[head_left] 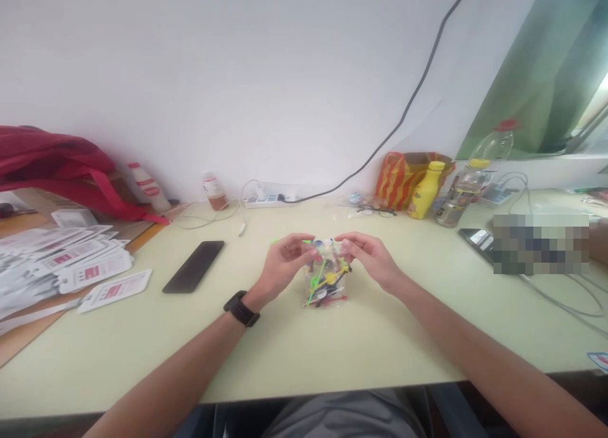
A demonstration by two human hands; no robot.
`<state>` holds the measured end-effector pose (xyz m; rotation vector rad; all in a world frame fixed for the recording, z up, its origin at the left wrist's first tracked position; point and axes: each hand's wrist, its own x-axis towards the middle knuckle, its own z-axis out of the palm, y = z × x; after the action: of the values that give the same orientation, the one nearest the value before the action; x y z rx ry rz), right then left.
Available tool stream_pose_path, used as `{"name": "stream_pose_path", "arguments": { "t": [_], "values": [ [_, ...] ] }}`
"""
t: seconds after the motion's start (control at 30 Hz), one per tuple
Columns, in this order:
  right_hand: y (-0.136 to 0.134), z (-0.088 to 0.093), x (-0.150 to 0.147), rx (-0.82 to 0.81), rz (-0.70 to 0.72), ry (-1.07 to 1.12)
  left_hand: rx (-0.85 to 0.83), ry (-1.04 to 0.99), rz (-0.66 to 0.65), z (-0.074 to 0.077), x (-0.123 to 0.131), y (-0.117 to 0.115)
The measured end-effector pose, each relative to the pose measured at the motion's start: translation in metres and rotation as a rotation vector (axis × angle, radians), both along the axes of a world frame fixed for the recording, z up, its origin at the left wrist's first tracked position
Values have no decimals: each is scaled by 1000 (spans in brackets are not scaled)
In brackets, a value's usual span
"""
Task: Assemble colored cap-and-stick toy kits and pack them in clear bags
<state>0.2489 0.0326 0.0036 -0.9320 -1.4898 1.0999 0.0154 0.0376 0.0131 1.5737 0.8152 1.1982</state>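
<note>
Between my hands, over the middle of the pale green table [370,337], is a clear plastic bag [327,283] of small coloured plastic parts. Yellow, lime green, blue, black, white and red pieces show through it. My left hand [287,264] pinches the bag's upper left edge between thumb and fingers. At the upper right edge my right hand [370,257] grips it the same way. A black watch [242,308] is on the left wrist. Whether the bag's lower end rests on the table I cannot tell.
A black phone [194,267] lies left of my hands, near a heap of white-and-red cards [95,270]. Along the wall stand a power strip [266,200], a small bottle [215,192], a striped bag [392,181] and a yellow bottle [426,191]. Another person's hand [599,240] shows at far right.
</note>
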Motion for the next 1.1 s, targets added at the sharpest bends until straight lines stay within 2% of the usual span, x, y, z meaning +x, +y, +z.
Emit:
{"name": "stream_pose_path", "arguments": {
  "t": [0.57, 0.77, 1.1],
  "values": [
    [3, -4, 2, 73, -12, -41, -16, 96, -69, 7, -5, 0],
    [0, -2, 1, 28, 77, -47, -5, 134, -66, 10, -6, 2],
    [0, -5, 1, 29, 28, 0, -30, 124, -123, 7, -9, 5]
  ]
}}
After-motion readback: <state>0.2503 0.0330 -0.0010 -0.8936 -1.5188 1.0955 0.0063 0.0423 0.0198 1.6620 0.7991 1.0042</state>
